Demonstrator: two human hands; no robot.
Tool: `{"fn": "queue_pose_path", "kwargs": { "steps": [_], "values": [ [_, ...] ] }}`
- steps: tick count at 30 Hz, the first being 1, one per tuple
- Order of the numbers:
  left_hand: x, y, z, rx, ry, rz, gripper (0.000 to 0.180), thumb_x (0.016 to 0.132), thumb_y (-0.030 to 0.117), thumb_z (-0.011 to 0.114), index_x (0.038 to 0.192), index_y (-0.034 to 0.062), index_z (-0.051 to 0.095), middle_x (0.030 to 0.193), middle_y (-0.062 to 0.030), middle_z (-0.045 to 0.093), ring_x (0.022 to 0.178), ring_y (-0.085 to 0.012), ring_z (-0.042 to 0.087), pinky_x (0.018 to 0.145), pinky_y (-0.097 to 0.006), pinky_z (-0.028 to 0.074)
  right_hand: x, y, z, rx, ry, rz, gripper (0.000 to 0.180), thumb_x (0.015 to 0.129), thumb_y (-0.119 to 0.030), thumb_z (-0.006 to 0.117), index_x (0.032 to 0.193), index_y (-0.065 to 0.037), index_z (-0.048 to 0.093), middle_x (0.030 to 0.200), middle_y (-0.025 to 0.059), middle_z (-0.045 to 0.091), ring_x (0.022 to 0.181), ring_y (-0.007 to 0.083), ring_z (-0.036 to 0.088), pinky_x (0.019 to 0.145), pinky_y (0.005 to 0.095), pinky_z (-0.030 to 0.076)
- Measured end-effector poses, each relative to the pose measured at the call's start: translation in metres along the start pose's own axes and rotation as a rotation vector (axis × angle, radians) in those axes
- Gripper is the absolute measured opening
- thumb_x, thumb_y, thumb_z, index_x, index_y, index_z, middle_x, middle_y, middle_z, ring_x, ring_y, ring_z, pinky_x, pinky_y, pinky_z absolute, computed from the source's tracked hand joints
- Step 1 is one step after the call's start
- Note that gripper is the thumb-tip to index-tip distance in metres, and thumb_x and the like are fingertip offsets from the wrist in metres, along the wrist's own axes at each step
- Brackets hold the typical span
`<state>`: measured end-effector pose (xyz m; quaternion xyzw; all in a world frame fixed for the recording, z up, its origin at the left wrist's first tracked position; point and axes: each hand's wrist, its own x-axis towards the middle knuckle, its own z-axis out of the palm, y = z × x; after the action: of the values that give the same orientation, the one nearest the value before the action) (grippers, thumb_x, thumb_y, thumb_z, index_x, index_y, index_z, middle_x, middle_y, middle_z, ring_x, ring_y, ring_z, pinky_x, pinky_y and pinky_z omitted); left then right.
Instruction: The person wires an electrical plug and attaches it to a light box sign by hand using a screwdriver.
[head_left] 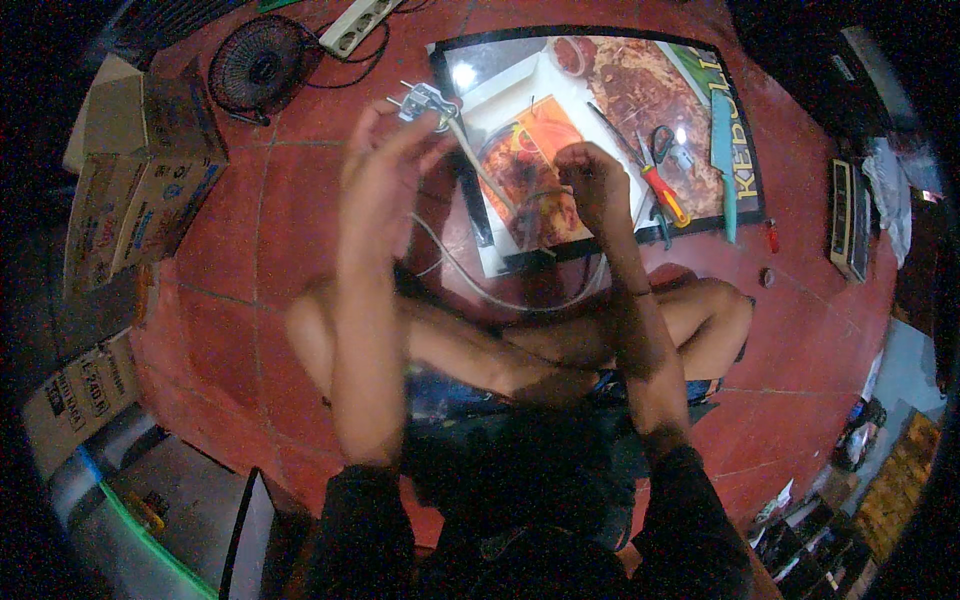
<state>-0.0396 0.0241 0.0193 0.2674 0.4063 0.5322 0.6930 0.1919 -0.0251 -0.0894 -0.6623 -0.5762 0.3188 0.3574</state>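
My left hand is raised, slightly blurred, its fingers closed around a pale electrical plug with its metal prongs pointing left. A light grey cable hangs in a loop in front of my crossed legs and rises toward my right wrist. My right hand is curled with its fingertips pinched together above the printed board. What those fingers hold, if anything, is too dark and small to make out. Right of that hand lie a red-and-yellow-handled tool and dark-handled scissors.
A teal knife lies along the board's right side. Up left are a small black fan, a white power strip and a cardboard box. A radio-like box stands at right on the red tiled floor.
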Motion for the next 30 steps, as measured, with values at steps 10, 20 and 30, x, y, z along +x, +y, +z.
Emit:
{"fn": "queue_pose_path", "kwargs": {
  "steps": [10,20,30],
  "values": [
    [0.002,-0.006,0.002,0.028,-0.003,-0.036,0.029,0.078,0.003,0.064,0.101,0.0068,0.045,0.094,-0.0106,0.061,0.087,-0.0225,0.061,0.08,-0.036,0.051,-0.004,-0.138,0.008,0.563,0.134,-0.077,0.015,0.081,-0.01,0.063,0.09,0.0,0.067,0.088,0.0105,0.067,0.078,0.018,0.064,0.069,0.0277,0.05],
    [-0.006,-0.004,0.01,-0.002,-0.017,-0.072,0.024,0.08,0.004,0.063,0.099,0.007,0.048,0.095,-0.0081,0.06,0.091,-0.0217,0.059,0.08,-0.036,0.051,0.016,-0.131,0.028,0.211,0.365,-0.368,0.011,0.07,-0.01,0.072,0.081,-0.01,0.072,0.084,0.0074,0.061,0.082,0.0211,0.057,0.072,0.0298,0.046],
    [-0.003,-0.008,0.006,0.0,-0.073,-0.094,0.022,0.083,0.007,0.062,0.101,0.0075,0.048,0.095,-0.0087,0.062,0.091,-0.0204,0.06,0.084,-0.034,0.049,0.014,-0.131,0.029,0.18,0.338,-0.314,0.012,0.07,-0.012,0.072,0.081,-0.013,0.072,0.083,0.0055,0.06,0.082,0.0212,0.055,0.072,0.03,0.045]
  ]
}}
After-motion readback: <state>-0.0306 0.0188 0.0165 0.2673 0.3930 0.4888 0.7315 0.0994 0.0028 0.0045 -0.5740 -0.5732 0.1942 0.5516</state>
